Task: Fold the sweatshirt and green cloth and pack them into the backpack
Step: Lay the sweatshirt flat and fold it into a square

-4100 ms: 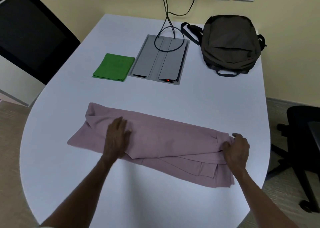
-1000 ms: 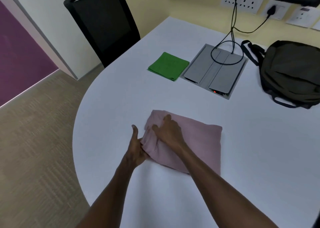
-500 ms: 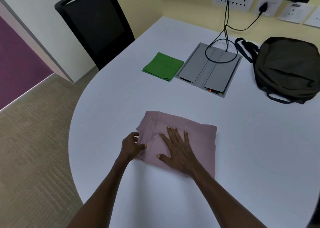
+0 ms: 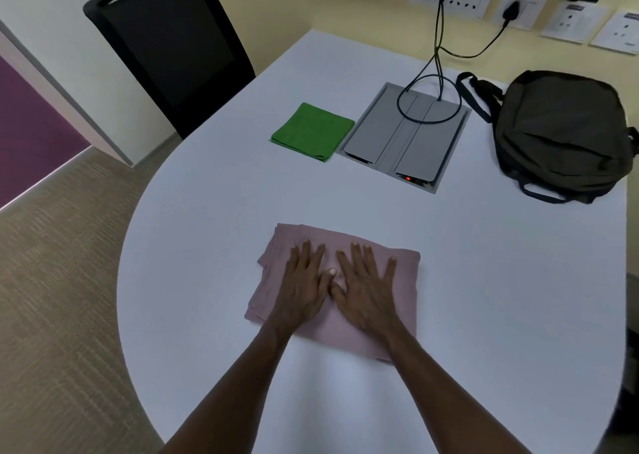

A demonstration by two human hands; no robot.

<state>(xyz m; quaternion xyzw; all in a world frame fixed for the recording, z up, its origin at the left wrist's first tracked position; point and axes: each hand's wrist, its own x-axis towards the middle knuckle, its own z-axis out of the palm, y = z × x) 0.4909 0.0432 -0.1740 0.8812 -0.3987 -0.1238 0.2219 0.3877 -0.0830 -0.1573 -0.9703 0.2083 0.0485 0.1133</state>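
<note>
Your left hand [image 4: 304, 289] has joined your right hand [image 4: 366, 289], both now flat and open on the folded sweatshirt [image 4: 404, 280] near the table edge; packing comes next.

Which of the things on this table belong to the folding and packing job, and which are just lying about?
Part of the job:
pink sweatshirt, folded, with the left hand and right hand pressing flat on it
green cloth, folded
backpack, looks closed

Just lying about:
grey cable box set in the table
black cables
black chair
</note>
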